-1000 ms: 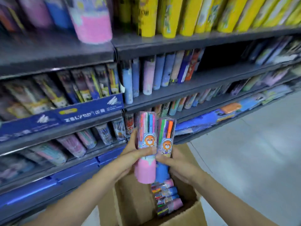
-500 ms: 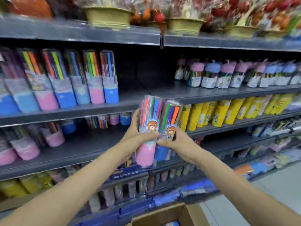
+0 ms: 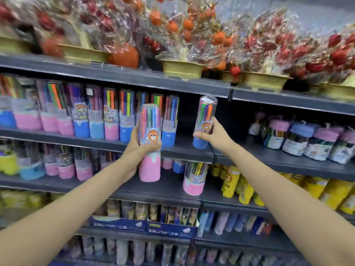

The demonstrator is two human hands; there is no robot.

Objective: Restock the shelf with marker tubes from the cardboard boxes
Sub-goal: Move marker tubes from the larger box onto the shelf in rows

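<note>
Hands are gripping one marker tube apiece, the left hand (image 3: pixel 134 150) holding a pink-based tube (image 3: pixel 149 143) back while the right hand (image 3: pixel 215 134) is steering a blue-based tube (image 3: pixel 204 121) upright (probably so it stands) into the shelf (image 3: pixel 184 148) gap beside the stocked row (image 3: pixel 92 114).

Dark shelf (image 3: pixel 192 150) carries a marker tube row (image 3: pixel 92 116) at 9 o'clock; capped jars (image 3: pixel 307 141) at 3 o'clock; wrapped fruit pots (image 3: pixel 182 70) at 12 on the top shelf (image 3: pixel 134 77).

wrapped fake fruit trees (image 3: pixel 192 27) in gold pots, yellow tubes (image 3: pixel 247 191)
</note>
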